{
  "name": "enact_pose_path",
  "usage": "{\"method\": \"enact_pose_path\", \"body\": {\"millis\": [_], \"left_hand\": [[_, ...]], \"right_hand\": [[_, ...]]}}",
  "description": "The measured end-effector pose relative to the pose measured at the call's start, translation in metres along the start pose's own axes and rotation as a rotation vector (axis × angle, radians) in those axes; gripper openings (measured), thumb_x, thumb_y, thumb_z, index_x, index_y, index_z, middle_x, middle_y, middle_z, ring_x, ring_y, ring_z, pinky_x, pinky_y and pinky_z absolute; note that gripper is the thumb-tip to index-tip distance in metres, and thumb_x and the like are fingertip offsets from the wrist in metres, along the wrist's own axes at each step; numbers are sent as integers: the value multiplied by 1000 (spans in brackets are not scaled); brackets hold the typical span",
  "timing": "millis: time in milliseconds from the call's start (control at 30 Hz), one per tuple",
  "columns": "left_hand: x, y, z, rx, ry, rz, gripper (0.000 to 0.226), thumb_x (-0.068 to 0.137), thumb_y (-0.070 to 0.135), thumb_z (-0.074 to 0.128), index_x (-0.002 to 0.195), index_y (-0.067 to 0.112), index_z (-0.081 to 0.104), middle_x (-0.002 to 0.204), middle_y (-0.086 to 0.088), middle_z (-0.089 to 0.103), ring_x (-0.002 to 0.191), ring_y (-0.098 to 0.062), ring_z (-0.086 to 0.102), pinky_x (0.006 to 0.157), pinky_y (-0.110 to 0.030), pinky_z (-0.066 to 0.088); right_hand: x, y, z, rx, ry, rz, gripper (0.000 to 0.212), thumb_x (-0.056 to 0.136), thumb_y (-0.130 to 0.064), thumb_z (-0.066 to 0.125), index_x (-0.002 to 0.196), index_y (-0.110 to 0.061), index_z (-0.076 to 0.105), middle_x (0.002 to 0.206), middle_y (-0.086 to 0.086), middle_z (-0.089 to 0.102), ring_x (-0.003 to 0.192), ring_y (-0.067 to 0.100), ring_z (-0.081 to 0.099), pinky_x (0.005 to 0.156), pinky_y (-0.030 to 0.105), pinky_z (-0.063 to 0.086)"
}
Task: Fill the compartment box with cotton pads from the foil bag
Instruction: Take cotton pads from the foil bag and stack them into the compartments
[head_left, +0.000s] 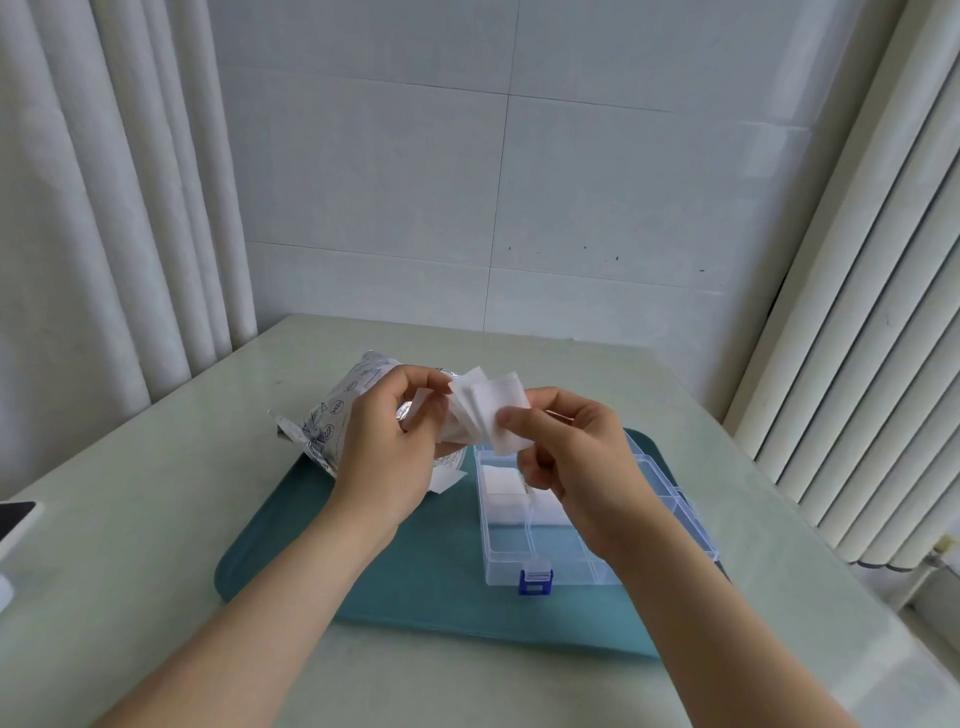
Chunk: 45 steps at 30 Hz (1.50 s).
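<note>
currently a fan of cotton pads (485, 410) is pinched by both the left hand (389, 441) and right hand (566, 457), held just above the compartment box (670, 499); box lies directly below, nearer the right hand; foil bag (332, 415) sits left.

Hidden, cut off or too small to tell

Can't see much of the foil bag (332, 415) behind the left grip (389, 441), and can't read its tiny blue print. Can't count the cotton pads (488, 410) pinched by the left grip and the right grip (571, 457), all fanned over each other. Can't see the right half of the compartment box (524, 545) behind the right grip. Only a corner of a dark thing (18, 519) at the left edge of the desk (130, 519), cut off.
</note>
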<state>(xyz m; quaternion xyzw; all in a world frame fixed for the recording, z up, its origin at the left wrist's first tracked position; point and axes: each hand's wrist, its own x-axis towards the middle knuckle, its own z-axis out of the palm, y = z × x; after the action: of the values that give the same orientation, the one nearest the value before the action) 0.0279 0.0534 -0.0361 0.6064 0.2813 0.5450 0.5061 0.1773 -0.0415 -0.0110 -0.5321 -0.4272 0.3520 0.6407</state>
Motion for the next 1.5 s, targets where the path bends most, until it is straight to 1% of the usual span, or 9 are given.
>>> {"method": "enact_pose_path", "body": {"millis": [233, 367, 733, 867, 933, 1033, 1100, 1333, 1500], "left_hand": [[-4, 5, 2, -46, -41, -30, 13, 106, 7, 61, 105, 14, 72, 107, 3, 75, 94, -19, 77, 73, -37, 67], [-2, 3, 0, -93, -13, -50, 12, 104, 6, 63, 106, 13, 72, 114, -3, 74, 105, -18, 75, 73, -41, 67], [-3, 2, 2, -172, -17, -131, 12, 101, 16, 70, 109, 9, 74, 109, -6, 79, 102, -24, 78, 80, -38, 66], [-4, 6, 4, -213, -97, -151, 34, 107, 35, 58, 108, 7, 77, 108, -14, 79, 105, -29, 77, 89, -41, 64], [-4, 7, 4, -242, -129, -155, 40, 104, 41, 60, 106, 5, 78, 107, -15, 79, 105, -30, 77, 90, -40, 63], [-4, 7, 4, -219, -102, -133, 16, 100, 22, 71, 102, 9, 81, 104, -17, 77, 101, -28, 78, 86, -36, 64], [-4, 6, 4, -197, -96, -120, 13, 101, 12, 69, 104, 9, 81, 109, -18, 77, 100, -27, 78, 84, -33, 64], [-5, 6, 3, -169, -64, -111, 10, 99, 12, 72, 100, 10, 82, 98, -4, 80, 96, -22, 79, 79, -33, 65], [-3, 4, 1, -151, -19, -93, 12, 95, 17, 78, 102, 9, 82, 99, -9, 80, 94, -25, 79, 79, -36, 66]], "right_hand": [[-1, 1, 5, -84, 41, 53, 12, 91, -11, 76, 98, -2, 75, 67, 9, 68, 50, 21, 53, 54, 31, 41], [0, 1, 4, -83, 64, 84, 12, 91, -11, 74, 99, -3, 75, 69, 9, 69, 51, 19, 56, 54, 30, 42], [-1, 0, 4, -112, 52, 70, 10, 89, -12, 78, 96, -6, 77, 74, 11, 74, 55, 21, 60, 56, 31, 46], [-1, 1, 5, -111, 66, 62, 8, 88, -11, 78, 95, -6, 77, 77, 14, 76, 55, 23, 63, 57, 32, 47], [-2, 0, 4, -101, 79, 57, 9, 88, -10, 78, 96, -6, 76, 77, 15, 76, 56, 24, 64, 57, 32, 48], [-2, 0, 5, -92, 83, 48, 8, 89, -10, 77, 95, -6, 76, 76, 15, 76, 56, 25, 65, 57, 32, 48], [-2, -1, 5, -93, 84, 44, 6, 90, -9, 76, 95, -6, 76, 76, 15, 76, 57, 25, 65, 57, 32, 49], [-4, -2, 4, -145, 67, 15, 6, 91, -8, 75, 91, -4, 72, 77, 15, 77, 57, 27, 69, 55, 33, 50], [-4, 0, 5, -222, 76, -60, 5, 91, -9, 74, 92, -5, 72, 82, 8, 76, 55, 23, 67, 53, 33, 49]]}}
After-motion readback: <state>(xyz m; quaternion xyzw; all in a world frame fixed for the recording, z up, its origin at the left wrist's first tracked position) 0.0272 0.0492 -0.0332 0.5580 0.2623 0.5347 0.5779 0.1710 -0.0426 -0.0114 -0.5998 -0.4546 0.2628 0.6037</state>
